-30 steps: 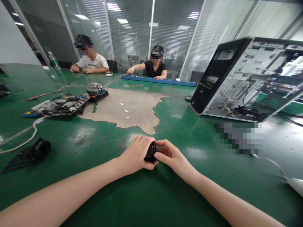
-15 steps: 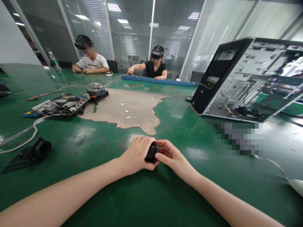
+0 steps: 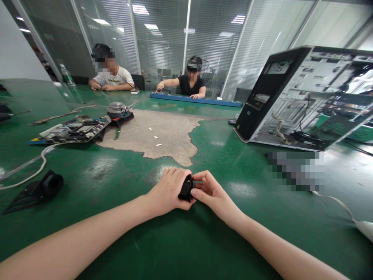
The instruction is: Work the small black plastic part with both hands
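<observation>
A small black plastic part [image 3: 185,189] is held between my two hands just above the green table [image 3: 186,245]. My left hand [image 3: 166,193] is closed around it from the left, the thumb below and the fingers over the top. On the other side, the thumb and fingertips of my right hand [image 3: 210,189] pinch a raised round piece at its right end. My fingers cover much of the part, so its exact kind cannot be made out.
To the right stands an open computer case [image 3: 253,105], with a blurred-out object [image 3: 294,171] before it. A circuit board [image 3: 75,130], a heatsink fan [image 3: 118,111] and a black plastic duct [image 3: 43,188] lie left. Two people sit opposite, one touching a long blue bar [image 3: 195,100].
The fingers of my right hand have shifted slightly upward on the black part. My left hand keeps its hold in the same place.
</observation>
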`<state>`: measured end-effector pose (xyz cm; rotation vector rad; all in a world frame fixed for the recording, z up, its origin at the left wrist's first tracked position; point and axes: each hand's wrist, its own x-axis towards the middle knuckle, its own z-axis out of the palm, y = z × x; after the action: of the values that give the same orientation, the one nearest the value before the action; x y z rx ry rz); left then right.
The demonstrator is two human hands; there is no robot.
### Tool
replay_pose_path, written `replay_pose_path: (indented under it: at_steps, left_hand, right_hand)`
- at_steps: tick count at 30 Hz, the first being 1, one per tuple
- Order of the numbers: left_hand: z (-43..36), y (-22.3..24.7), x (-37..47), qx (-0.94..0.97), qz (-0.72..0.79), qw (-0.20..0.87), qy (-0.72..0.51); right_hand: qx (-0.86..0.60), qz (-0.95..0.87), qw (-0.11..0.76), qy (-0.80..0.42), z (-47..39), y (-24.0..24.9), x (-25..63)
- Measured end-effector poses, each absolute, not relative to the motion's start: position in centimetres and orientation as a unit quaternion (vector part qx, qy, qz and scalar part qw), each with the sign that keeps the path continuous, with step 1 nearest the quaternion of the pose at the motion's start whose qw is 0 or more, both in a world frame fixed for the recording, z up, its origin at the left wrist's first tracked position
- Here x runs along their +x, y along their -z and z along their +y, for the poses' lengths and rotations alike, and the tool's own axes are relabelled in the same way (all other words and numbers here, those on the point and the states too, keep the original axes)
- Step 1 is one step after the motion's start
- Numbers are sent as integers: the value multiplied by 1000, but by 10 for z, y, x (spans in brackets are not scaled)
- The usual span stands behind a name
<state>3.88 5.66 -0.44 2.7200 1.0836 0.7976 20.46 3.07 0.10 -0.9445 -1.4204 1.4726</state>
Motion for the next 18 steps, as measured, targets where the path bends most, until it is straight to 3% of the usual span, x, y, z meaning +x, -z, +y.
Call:
replay_pose_path:
  at_steps: [18]
  left_hand:
    - [56, 3, 39, 894, 360, 60, -259]
  right_hand:
    - [-385, -572, 428, -585, 31, -1, 205]
